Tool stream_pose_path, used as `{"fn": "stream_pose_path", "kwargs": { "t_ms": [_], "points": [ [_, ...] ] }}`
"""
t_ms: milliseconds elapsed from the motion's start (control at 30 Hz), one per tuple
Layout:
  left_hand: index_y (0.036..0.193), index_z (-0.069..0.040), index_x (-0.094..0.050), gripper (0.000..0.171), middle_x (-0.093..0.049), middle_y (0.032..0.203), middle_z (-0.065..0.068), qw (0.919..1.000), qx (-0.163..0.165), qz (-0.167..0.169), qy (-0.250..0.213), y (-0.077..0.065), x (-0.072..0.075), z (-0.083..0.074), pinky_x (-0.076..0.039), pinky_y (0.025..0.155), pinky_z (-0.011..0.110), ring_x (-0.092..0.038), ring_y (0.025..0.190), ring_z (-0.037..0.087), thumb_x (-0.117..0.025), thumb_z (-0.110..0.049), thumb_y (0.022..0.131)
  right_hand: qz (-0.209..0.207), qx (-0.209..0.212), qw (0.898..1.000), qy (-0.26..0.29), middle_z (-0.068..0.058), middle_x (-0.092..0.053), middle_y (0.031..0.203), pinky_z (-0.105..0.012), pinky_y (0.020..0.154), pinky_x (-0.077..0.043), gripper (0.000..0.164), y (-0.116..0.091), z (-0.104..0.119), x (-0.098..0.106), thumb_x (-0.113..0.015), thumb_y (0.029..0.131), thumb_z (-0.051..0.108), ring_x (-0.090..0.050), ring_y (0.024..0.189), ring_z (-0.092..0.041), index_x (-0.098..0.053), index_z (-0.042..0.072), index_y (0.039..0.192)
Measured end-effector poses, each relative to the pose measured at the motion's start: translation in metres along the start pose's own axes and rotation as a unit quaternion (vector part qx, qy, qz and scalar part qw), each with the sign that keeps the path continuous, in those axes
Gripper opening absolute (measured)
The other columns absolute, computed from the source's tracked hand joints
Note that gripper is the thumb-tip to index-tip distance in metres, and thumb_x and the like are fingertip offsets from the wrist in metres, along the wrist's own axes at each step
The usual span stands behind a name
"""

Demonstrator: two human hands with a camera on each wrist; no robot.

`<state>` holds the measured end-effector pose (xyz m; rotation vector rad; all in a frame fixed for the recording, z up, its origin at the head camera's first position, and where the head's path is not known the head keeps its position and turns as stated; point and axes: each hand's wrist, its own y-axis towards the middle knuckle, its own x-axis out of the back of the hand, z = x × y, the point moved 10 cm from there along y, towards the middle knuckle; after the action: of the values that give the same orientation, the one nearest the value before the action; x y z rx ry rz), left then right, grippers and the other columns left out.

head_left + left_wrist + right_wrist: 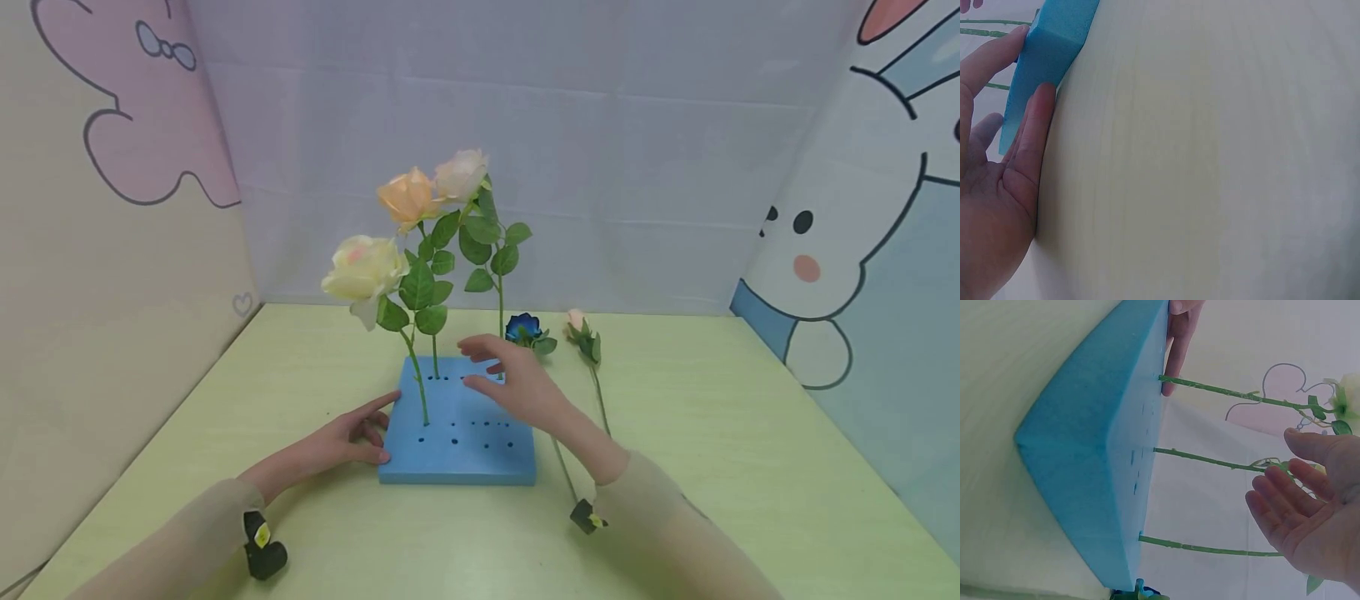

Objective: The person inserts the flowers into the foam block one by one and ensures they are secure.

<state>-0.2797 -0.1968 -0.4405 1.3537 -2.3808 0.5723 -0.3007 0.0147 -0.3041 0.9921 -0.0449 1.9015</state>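
Observation:
A blue block [457,468] with small holes lies flat on the table. Three artificial roses stand upright in it: a cream-yellow rose [365,271] in front, with a peach rose [408,198] and a pale pink-white rose [461,175] behind. My left hand [341,439] touches the block's left side with thumb and forefinger spread along its edge; in the left wrist view other fingers lie against its side [1047,53]. Over the block's right half hovers my right hand [525,385], fingers loosely bent, holding nothing. The right wrist view shows its palm [1316,531] in front of the green stems.
To the right of the block, a blue rose [523,327] and a pale pink rose [583,335] lie on the light table [750,433]. The right forearm partly covers their stems. A pale cloth [637,167] hangs behind, and printed panels flank the table.

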Motion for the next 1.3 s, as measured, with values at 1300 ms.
{"fn": "stream_pose_path", "kwargs": {
  "t_ms": [1300],
  "points": [
    [0.159, -0.009, -0.018, 0.092, -0.046, 0.135, 0.019, 1.0000, 0.004, -0.006, 0.002, -0.001, 0.000, 0.001, -0.046, 0.086, 0.020, -0.054, 0.105, 0.018, -0.074, -0.026, 0.088, -0.035, -0.158, 0.984, -0.078, -0.026, -0.044, 0.147, -0.055, 0.099, -0.047, 0.064, -0.091, -0.119, 0.085, -0.068, 0.092, 0.012, -0.048, 0.130, -0.044, -0.037, -0.005, 0.145]
  ]
}}
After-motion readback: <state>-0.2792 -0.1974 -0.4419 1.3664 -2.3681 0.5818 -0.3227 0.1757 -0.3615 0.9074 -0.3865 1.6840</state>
